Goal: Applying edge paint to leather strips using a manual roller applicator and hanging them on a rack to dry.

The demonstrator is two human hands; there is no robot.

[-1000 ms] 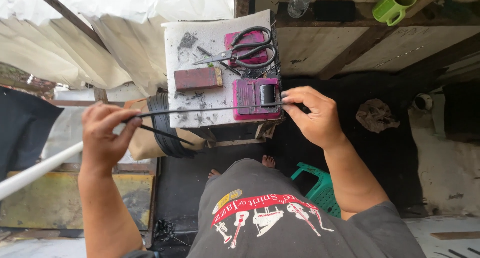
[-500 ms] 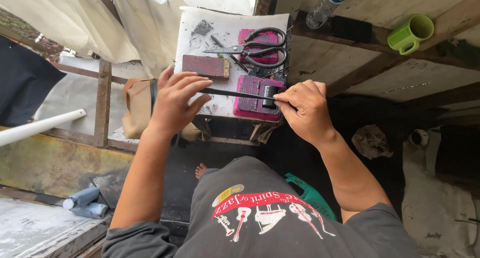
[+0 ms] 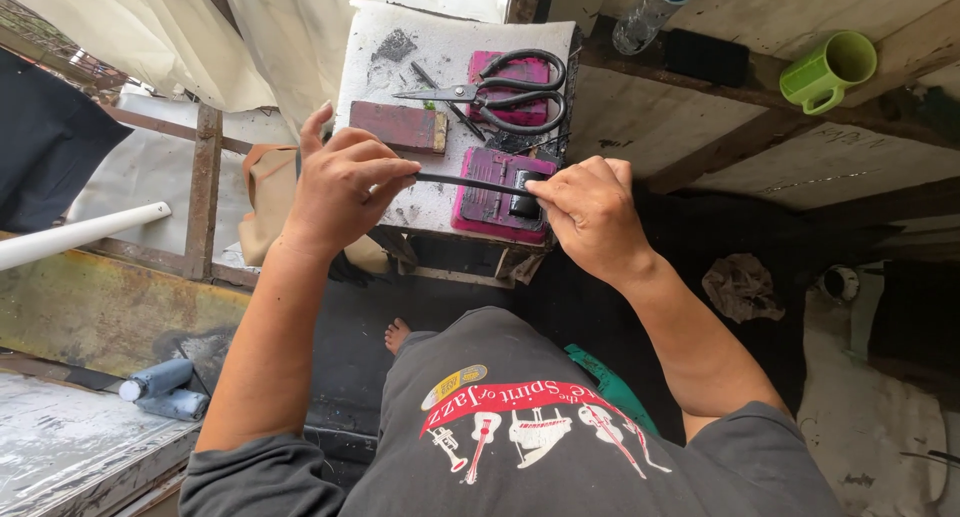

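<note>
My left hand (image 3: 340,187) pinches one end of a thin black strip (image 3: 470,183) and my right hand (image 3: 590,212) pinches the other end. The strip is stretched flat across a magenta block (image 3: 485,202) on a small white work block (image 3: 400,67). A small black piece sits on the magenta block under my right thumb. Black scissors (image 3: 510,89) lie on a second magenta block behind, beside a dark red bar (image 3: 400,127).
A green mug (image 3: 828,72), a clear plastic bottle (image 3: 650,12) and a black flat object (image 3: 706,57) stand on the wooden ledge at the right. White sheeting hangs at upper left. A white pipe (image 3: 75,235) juts in from the left. A bare foot (image 3: 398,333) shows below the work block.
My left hand has slid in along the strip from far left to close beside the magenta block. The view has shifted left and down. My right hand stays on the block's right end.
</note>
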